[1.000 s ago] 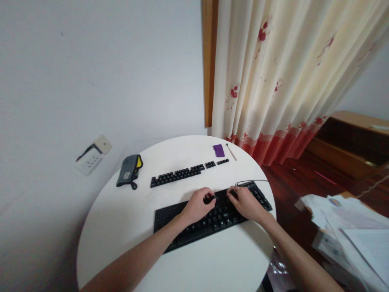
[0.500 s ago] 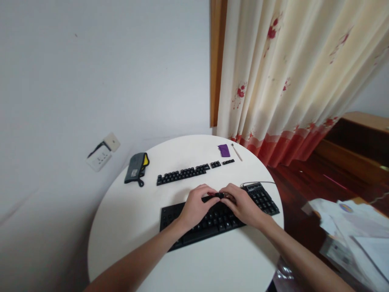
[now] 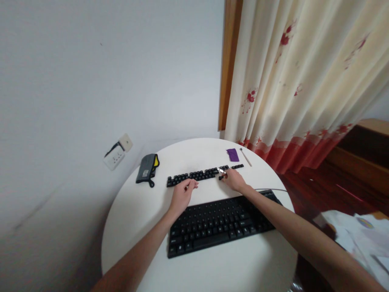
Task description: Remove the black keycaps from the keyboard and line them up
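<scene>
A black keyboard (image 3: 209, 227) lies across the white round table, its upper part showing rows without keycaps. Beyond it stands a line of loose black keycaps (image 3: 194, 176). My right hand (image 3: 233, 179) is closed at the right part of this line, around a small tool with a shiny metal tip (image 3: 221, 170). A single black keycap (image 3: 221, 177) is at its fingertips; whether it is held or rests on the table is unclear. My left hand (image 3: 183, 193) is curled in front of the line's left part, with something small and dark in its fingers.
A grey pouch with yellow inside (image 3: 147, 168) lies at the table's far left. A purple cloth (image 3: 232, 155) and a thin brush-like stick (image 3: 246, 157) lie at the back right. The keyboard's cable (image 3: 270, 189) runs along the right side. A wall and curtain (image 3: 273, 101) stand behind.
My hands were together over the keyboard, pinching a small dark thing. They have separated and moved forward to the line of keycaps, uncovering the keyboard. The view has shifted slightly left.
</scene>
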A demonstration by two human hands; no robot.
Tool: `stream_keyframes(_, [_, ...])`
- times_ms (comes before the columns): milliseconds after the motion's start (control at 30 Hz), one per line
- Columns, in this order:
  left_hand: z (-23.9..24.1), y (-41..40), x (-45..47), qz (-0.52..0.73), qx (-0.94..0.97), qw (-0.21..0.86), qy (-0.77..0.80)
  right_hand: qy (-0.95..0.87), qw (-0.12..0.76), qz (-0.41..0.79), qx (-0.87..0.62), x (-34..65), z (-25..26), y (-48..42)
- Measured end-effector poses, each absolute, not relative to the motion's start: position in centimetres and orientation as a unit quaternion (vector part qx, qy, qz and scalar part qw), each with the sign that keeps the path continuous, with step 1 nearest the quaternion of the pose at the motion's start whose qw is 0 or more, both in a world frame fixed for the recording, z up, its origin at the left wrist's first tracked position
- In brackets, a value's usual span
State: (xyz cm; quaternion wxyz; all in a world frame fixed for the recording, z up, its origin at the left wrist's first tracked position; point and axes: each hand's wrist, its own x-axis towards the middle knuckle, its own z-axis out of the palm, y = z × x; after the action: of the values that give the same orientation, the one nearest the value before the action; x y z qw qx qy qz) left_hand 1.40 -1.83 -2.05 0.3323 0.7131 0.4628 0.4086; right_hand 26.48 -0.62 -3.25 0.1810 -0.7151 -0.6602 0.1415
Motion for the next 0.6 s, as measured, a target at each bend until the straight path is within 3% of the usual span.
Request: stream_keyframes(600, [-2.5, -1.9, 0.9, 0.396, 0.733, 0.316, 0.453, -0.587, 0.174, 0.142, -0.778, 25.5, -5.0, 0.7])
